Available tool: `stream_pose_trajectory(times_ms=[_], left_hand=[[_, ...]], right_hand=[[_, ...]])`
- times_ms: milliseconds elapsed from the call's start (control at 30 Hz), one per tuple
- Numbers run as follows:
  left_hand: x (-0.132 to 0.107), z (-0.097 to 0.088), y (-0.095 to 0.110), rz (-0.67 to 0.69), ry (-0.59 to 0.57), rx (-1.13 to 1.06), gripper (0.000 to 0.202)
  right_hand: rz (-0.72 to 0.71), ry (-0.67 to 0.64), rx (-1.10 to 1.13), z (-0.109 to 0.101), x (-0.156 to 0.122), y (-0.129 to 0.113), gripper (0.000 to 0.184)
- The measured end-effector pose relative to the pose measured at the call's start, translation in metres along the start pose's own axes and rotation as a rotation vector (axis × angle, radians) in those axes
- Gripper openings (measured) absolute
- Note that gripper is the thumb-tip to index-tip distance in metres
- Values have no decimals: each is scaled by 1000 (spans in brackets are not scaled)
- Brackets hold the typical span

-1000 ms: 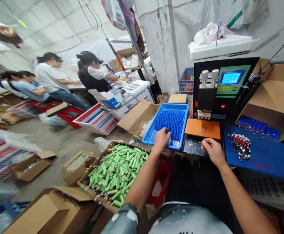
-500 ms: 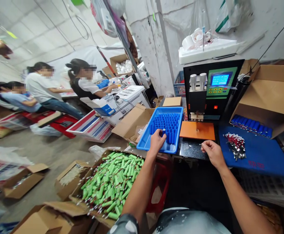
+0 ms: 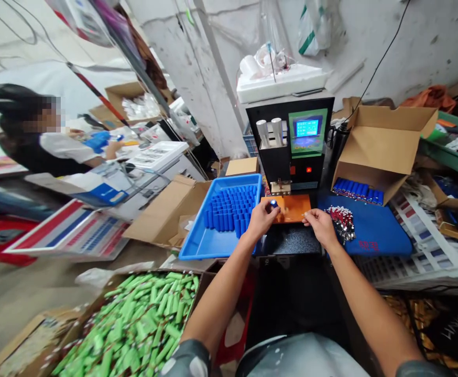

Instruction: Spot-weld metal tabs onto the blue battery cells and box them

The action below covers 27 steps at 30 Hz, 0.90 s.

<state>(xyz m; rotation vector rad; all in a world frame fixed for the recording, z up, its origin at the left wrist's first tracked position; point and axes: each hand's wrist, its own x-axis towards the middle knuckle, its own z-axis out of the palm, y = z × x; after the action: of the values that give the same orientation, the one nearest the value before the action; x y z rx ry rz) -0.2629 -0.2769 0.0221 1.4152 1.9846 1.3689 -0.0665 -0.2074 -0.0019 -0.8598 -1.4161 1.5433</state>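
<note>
My left hand [image 3: 262, 218] is closed on a blue battery cell [image 3: 273, 203], whose shiny end faces up. It is over the left part of an orange board [image 3: 294, 205], below the electrodes of a black spot welder [image 3: 279, 186]. At the board's right front edge, my right hand [image 3: 320, 226] pinches a small pale piece too tiny to name. Left of my hands, a blue tray [image 3: 192, 246] holds many upright blue cells [image 3: 229, 207]. A pile of red and black leads with white ends [image 3: 342, 222] lies right of my right hand on a blue mat [image 3: 386, 238].
An open cardboard box [image 3: 374, 141] with blue cells stands at the back right. Green wrapped cells [image 3: 134, 319] fill a box at lower left. A co-worker [image 3: 52, 141] sits at a bench on the left. White foam [image 3: 284, 84] rests on the welder.
My left hand has moved right from the tray to the orange board with a blue cell. My right hand has come to the board's edge. The view has turned right.
</note>
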Motion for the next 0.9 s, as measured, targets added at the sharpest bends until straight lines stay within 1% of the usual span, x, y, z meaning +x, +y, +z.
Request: stream_pose_trajectory(times_ms=[100,200,300,567,767,900], left_hand=[[12,9,-2,49,-103,1,16],[17,14,-4,72,-137,-77,17],[17,17,-6,44,-141,-168,21],[14,24,-7,17,-121,-329,28],[10,26,-2,-15,-109,-405,32],[8,28,-1,-26,-87,-399,32]], right_hand=[[71,-53,-11,2,10,-6,42],[69,-101,-47,6,19,-12,38],[26,-106,-81,11,30,-13,36],[-56,-107,-179,28,59,0,30],[-70,-105,-162,35,66,1,26],[-73,-86,-170,42,69,1,22]])
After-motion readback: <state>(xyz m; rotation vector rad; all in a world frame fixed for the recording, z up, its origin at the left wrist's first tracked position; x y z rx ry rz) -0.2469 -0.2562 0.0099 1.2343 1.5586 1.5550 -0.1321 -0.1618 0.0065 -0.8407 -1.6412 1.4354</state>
